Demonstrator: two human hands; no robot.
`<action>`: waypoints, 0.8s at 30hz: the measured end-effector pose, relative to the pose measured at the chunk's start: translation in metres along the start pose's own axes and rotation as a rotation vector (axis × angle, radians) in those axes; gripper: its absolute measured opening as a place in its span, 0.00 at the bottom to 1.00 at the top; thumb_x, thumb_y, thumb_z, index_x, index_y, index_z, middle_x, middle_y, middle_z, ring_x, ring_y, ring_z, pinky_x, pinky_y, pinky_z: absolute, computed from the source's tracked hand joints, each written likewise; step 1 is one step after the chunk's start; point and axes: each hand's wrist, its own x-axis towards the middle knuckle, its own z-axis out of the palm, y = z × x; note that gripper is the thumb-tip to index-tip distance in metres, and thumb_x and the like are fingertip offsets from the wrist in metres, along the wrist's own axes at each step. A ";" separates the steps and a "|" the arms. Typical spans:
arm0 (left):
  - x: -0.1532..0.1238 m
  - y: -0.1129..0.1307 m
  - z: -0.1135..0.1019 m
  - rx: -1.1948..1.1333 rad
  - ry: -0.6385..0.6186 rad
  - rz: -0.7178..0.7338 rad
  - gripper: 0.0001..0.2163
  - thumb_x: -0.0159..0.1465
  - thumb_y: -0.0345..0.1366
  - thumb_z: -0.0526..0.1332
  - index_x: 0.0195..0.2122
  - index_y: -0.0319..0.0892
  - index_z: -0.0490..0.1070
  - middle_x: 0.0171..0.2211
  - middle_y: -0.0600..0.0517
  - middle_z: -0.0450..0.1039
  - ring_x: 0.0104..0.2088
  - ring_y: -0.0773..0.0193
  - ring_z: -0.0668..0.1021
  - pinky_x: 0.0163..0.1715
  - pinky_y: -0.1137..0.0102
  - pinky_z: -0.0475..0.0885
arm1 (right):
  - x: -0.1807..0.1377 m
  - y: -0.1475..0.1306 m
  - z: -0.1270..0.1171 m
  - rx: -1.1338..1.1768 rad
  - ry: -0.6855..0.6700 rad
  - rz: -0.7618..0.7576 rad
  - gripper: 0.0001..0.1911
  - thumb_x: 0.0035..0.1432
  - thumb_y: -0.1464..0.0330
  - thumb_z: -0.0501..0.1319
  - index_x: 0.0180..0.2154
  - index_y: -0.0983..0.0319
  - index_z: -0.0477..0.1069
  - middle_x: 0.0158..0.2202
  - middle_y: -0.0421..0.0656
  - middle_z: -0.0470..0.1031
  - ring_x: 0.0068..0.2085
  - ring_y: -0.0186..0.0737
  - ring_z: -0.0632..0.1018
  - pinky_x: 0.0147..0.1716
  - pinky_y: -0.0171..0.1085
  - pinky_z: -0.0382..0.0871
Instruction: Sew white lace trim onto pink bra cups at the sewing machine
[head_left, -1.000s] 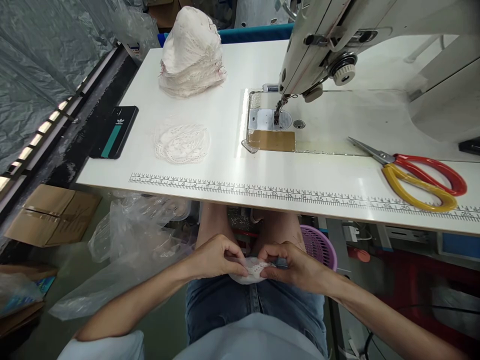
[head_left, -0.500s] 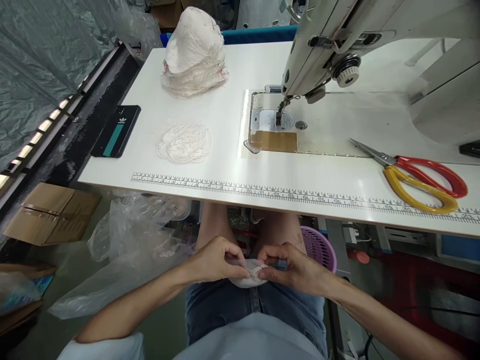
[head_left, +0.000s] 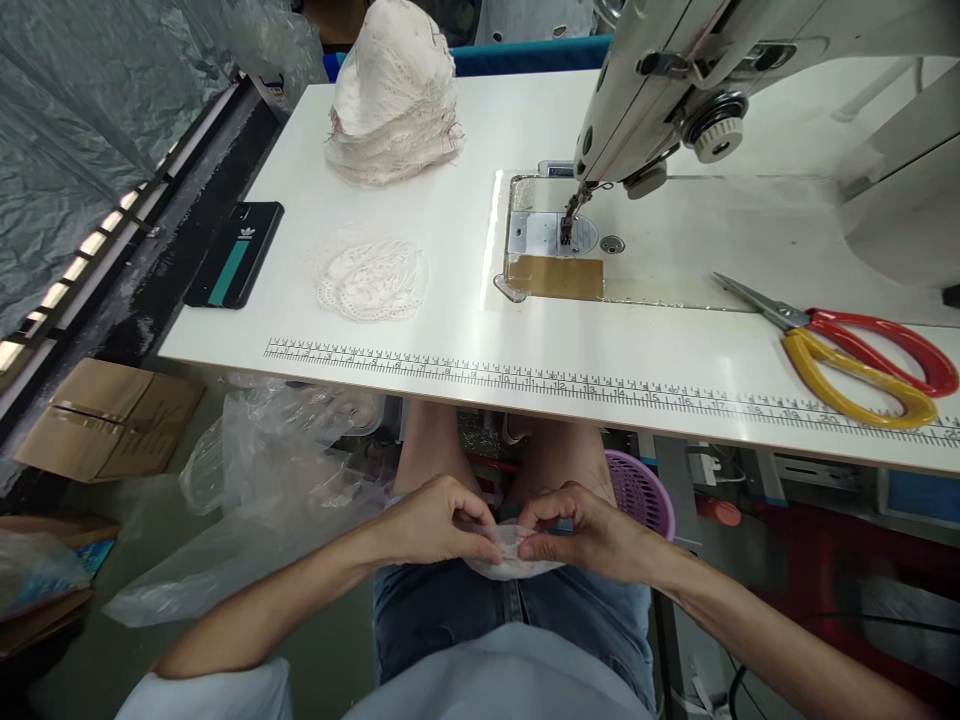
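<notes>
Over my lap, just below the table's front edge, a small piece of thin white fabric (head_left: 510, 566) is held between both hands. My left hand (head_left: 446, 522) pinches its left side between thumb and fingers. Close beside it, my right hand (head_left: 574, 530) pinches the same fabric from the right. Parts of the cloth are hidden behind the fingers. On the table, a flat pile of white lace pieces (head_left: 373, 282) lies left of the sewing machine (head_left: 645, 110). Farther back stands a tall stack of white fabric cups (head_left: 394, 100) with frayed edges.
Red-and-yellow scissors (head_left: 855, 355) rest at the right of the white table (head_left: 465, 340), which has a printed ruler along its front. A black phone (head_left: 234, 255) lies at the left edge. Below are a purple basket (head_left: 641, 490), plastic bags (head_left: 277, 500) and a cardboard box (head_left: 112, 418).
The white fabric has shifted slightly in my fingers, with more showing under my right hand. Both hands keep their pinch. The head view has moved a little.
</notes>
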 end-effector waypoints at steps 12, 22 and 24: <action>0.000 -0.010 -0.009 -0.095 -0.168 -0.013 0.11 0.54 0.38 0.66 0.35 0.38 0.79 0.30 0.49 0.79 0.31 0.65 0.77 0.33 0.76 0.70 | -0.008 0.012 -0.022 0.137 -0.047 0.130 0.11 0.48 0.62 0.68 0.30 0.63 0.77 0.28 0.40 0.76 0.31 0.33 0.74 0.33 0.32 0.67; 0.010 -0.029 -0.002 -0.125 -0.150 -0.016 0.15 0.47 0.36 0.71 0.36 0.38 0.78 0.30 0.53 0.77 0.30 0.68 0.74 0.30 0.77 0.67 | -0.015 0.027 -0.033 0.128 0.011 0.163 0.15 0.47 0.58 0.68 0.28 0.64 0.75 0.26 0.41 0.75 0.29 0.34 0.73 0.31 0.34 0.66; 0.010 -0.032 0.000 -0.134 -0.139 0.007 0.13 0.48 0.37 0.70 0.34 0.37 0.78 0.30 0.53 0.76 0.31 0.67 0.74 0.31 0.77 0.67 | -0.019 0.029 -0.034 0.110 0.028 0.172 0.15 0.47 0.58 0.68 0.28 0.64 0.75 0.26 0.42 0.75 0.29 0.34 0.73 0.31 0.34 0.66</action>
